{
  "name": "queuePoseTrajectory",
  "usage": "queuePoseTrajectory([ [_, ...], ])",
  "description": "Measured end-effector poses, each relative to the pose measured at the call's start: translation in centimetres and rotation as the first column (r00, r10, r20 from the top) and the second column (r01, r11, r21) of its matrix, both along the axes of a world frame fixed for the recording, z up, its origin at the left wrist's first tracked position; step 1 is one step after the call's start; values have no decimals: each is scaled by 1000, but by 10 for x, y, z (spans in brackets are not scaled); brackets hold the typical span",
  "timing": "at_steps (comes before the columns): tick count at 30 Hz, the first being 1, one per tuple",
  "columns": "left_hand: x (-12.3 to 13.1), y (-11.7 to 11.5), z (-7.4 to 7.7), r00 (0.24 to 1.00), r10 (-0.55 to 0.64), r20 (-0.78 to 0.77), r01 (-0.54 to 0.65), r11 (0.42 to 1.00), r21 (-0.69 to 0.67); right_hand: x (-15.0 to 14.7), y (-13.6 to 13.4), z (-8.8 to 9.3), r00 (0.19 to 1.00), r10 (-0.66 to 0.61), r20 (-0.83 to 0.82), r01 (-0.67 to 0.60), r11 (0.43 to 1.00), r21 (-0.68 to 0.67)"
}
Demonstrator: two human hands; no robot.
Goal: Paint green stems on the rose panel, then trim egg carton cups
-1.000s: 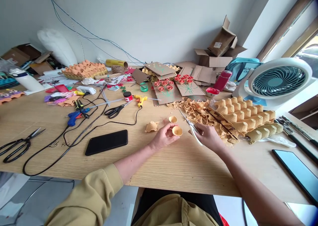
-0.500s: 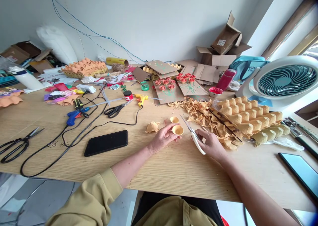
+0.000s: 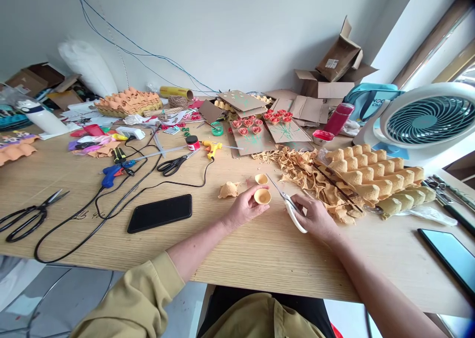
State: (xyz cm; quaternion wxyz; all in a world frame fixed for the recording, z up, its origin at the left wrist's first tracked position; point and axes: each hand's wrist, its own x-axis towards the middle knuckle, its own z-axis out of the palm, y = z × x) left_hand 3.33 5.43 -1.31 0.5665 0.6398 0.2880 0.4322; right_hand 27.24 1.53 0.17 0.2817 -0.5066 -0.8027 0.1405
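My left hand (image 3: 244, 205) is closed round a small cup cut from an egg carton (image 3: 262, 196), its round opening tilted up toward me. In my right hand (image 3: 315, 214) are white-handled scissors (image 3: 295, 216); the blades point away and to the left, apart from the cup. Just beyond my left fingers, a second cut cup (image 3: 261, 179) rests on the table. A rough, untrimmed carton piece (image 3: 229, 189) lies to the left of it.
A heap of carton scraps (image 3: 297, 172) and stacked egg trays (image 3: 374, 172) lie at right, near a white fan (image 3: 426, 120). Red paper roses (image 3: 247, 125) sit on cardboard behind. A black phone (image 3: 160, 213), glue guns (image 3: 111, 173) with cables and black scissors (image 3: 33, 212) are at left.
My left hand has turned the held cup slightly and shifted it a little left. The scissors stay beside it in my right hand, almost unmoved.
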Motion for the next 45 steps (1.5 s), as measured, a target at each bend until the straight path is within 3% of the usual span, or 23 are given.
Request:
queuePoseTrajectory([
  [6, 1, -2, -2, 999, 45, -17, -45, 999, 4, 0, 0, 2, 996, 30, 81, -34, 998, 46],
  [14, -1, -1, 5, 987, 156, -32, -151, 981, 119, 1, 0, 1, 998, -3, 67, -1, 998, 70],
  [19, -25, 15, 26, 916, 388, -97, -334, 876, 347, 1, -1, 4, 998, -45, 32, 42, 996, 82],
  [22, -44, 34, 37, 813, 543, -212, -415, 795, 443, 0, -2, 6, 999, -46, 5, 46, 995, 91],
  [24, -54, 49, 41, 743, 588, -319, -411, 777, 477, 0, -3, 6, 999, -40, -13, 41, 996, 81],
  [28, -59, 76, 42, 645, 563, -517, -357, 820, 448, 0, -2, 3, 999, -26, -32, 27, 998, 54],
  [34, -51, 107, 31, 569, 534, -626, -351, 845, 403, 1, -2, 3, 999, -22, -35, 25, 997, 74],
  [40, -46, 118, 20, 489, 465, -737, -309, 883, 352, 0, -3, 5, 1000, -12, -11, 13, 994, 108],
  [45, -48, 116, 23, 444, 395, -804, -267, 915, 302, 1, -2, 5, 1000, 10, -25, -6, 992, 128],
])
